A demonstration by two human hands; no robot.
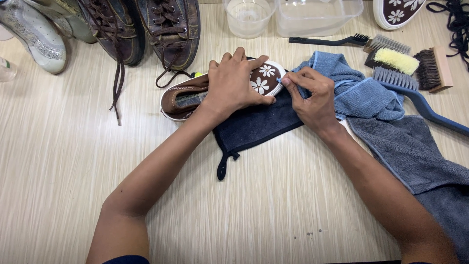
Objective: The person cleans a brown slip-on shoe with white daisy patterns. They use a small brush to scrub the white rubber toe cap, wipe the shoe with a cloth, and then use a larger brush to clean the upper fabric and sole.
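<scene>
At the centre of the pale wood-grain surface, a small brown slip-on shoe with white flower prints and a white rubber sole lies on its side on a dark navy cloth, toe pointing right. The left hand lies flat over the shoe's middle, fingers spread wide and pressing it down onto the cloth. The right hand sits just beside the toe, its fingers pinched narrow on a fold of the light blue microfibre cloth, whose pinched tip touches the white sole edge at the toe.

Behind the right hand, the blue cloth bunches up and partly overlies a larger grey towel that runs to the right edge. Beyond these lie several brushes: a thin black brush with a long handle, a grey-bristled brush, a brush with a yellow fluffy pad, a wooden-backed brush with dark bristles, and a blue long-handled brush with grey bristles.

Along the far edge stand 2 brown leather lace-up boots, their laces trailing down, with a pair of silvery glitter shoes to their left. A clear plastic cup and a clear plastic tub stand behind the hands, and a matching flower-print shoe shows at the top right, near a tangle of black laces.
</scene>
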